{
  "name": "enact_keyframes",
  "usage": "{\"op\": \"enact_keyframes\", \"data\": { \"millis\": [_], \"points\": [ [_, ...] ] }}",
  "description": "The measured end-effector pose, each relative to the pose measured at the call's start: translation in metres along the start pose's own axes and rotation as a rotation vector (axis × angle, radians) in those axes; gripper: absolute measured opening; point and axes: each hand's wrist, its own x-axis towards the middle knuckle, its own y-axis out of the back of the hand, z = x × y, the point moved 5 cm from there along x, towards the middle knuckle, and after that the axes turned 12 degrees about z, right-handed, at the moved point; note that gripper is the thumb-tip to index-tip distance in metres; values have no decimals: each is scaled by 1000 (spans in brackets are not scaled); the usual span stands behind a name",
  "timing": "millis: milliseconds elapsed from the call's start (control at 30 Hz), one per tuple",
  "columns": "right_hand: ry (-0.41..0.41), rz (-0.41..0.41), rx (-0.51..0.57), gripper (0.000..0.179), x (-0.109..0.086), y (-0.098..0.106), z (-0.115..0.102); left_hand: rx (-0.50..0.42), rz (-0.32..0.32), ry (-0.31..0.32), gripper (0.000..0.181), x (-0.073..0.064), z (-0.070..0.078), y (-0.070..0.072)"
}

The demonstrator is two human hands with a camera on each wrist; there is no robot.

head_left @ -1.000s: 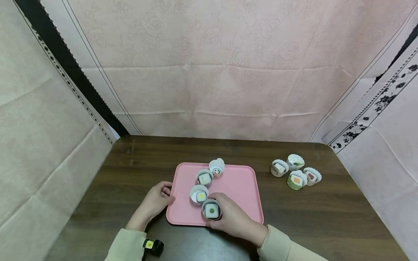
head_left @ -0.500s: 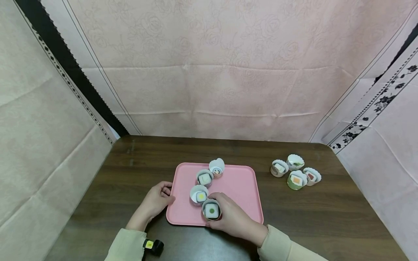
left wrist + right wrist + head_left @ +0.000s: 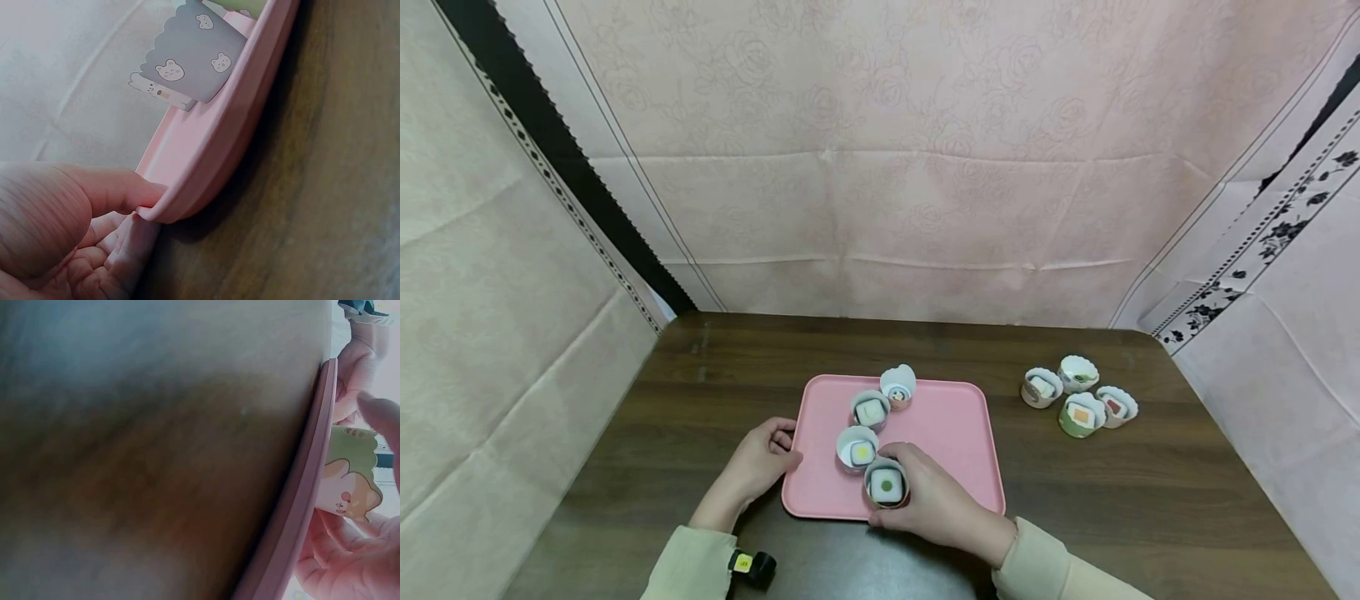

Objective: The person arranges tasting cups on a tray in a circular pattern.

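A pink tray [image 3: 947,425] on the brown table carries several scallop-edged paper cups, standing in a slanting row. My left hand [image 3: 752,462] pinches the tray's left rim, thumb on top and fingers below. At the tray's near edge, my right hand [image 3: 936,504] curls around a green paper cup [image 3: 353,447] with an animal print; inside it sits a white block with a green dot [image 3: 887,485]. In the right wrist view the thumb tip appears slightly off this cup. A white cup [image 3: 856,435] stands just behind it. A grey bear-printed cup [image 3: 194,50] shows in the left wrist view.
Several more paper cups stand grouped on the table's right side, among them a green one [image 3: 1078,427] and a white one [image 3: 1078,365]. A pale cloth curtain [image 3: 887,208] hangs behind the table [image 3: 737,350], with more cloth at both sides.
My right thumb has shifted slightly outward from the near cup. The tray, the cups and my left hand look unmoved.
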Motion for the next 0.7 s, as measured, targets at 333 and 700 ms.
{"op": "enact_keyframes", "data": {
  "millis": [333,700],
  "points": [
    [-100,28,-13,84,0,25,9,-2,0,0,45,0,-1,0],
    [-204,180,-26,82,-4,75,34,-2,-1,1,45,0,-2,0]
  ]
}}
